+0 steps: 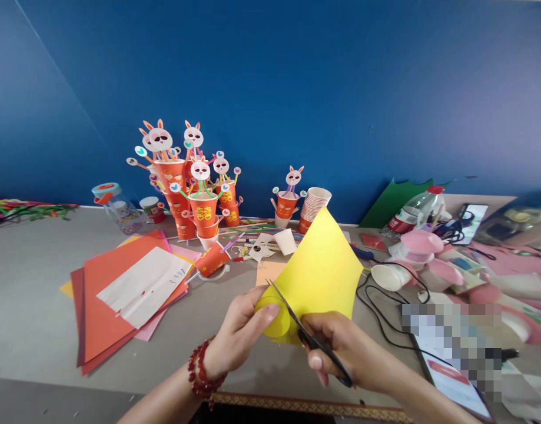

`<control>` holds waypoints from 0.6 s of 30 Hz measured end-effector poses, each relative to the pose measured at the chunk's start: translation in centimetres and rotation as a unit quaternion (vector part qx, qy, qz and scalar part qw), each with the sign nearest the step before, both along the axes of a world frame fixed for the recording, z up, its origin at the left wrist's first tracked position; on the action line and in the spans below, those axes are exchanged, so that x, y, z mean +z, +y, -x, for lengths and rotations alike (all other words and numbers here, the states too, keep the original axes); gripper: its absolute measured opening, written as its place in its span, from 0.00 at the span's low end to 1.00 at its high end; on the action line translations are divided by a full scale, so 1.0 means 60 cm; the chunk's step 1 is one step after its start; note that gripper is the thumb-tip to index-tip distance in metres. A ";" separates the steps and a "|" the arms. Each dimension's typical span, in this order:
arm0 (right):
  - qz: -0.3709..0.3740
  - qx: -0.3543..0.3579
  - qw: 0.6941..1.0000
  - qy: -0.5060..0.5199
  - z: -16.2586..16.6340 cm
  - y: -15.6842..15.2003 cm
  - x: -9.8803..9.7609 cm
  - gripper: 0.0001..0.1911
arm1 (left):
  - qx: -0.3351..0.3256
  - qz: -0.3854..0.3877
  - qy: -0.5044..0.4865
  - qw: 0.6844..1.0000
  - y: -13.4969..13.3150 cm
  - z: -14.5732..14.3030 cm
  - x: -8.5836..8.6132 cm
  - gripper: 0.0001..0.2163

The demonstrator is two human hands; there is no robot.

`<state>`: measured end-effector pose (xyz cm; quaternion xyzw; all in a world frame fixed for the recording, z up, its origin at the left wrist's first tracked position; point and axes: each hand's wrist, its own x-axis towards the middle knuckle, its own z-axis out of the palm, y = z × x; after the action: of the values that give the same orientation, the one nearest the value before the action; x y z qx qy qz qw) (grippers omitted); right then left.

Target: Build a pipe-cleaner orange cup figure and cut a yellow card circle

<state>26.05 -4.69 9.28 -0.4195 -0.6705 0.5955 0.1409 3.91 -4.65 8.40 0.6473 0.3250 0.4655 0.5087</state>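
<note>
My left hand point(248, 321) pinches the near-left part of a large sheet of yellow paper point(327, 265), with a round yellow piece point(276, 321) under the thumb. I cannot tell whether that round piece is a fold of the sheet or a separate disc. My right hand point(336, 344) grips black-handled scissors point(312, 338) by their loops. The scissor blades, slightly apart, lie across the yellow paper close to my left fingertips. Beyond the left hand, a piece of pale orange paper point(268, 274) lies on the table, partly covered by the yellow sheet.
Coloured paper sheets point(106, 282) lie at left. Red paper cups with rabbit faces point(203, 206) stand by the wall, near a tipped cup point(212, 259) and a cup stack point(314, 206). Right are black cables point(380, 312), a bottle point(414, 209), pink-and-white cups and a tablet point(451, 371).
</note>
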 end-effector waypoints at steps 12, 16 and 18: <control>0.018 -0.022 1.000 0.008 0.002 0.001 -0.008 0.29 | -0.001 0.022 -0.014 1.000 0.002 -0.002 -0.008 0.15; 0.050 -0.010 0.999 -0.006 0.004 0.000 0.003 0.26 | -0.009 0.025 -0.021 0.999 0.003 -0.002 -0.008 0.15; 0.048 -0.008 0.999 -0.009 0.006 0.000 0.010 0.24 | -0.014 0.025 -0.017 0.999 0.003 -0.001 -0.006 0.15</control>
<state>25.71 -4.69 9.87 -0.4363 -0.6392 0.6220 0.1191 3.95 -4.45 8.07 0.6307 0.3192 0.4611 0.5364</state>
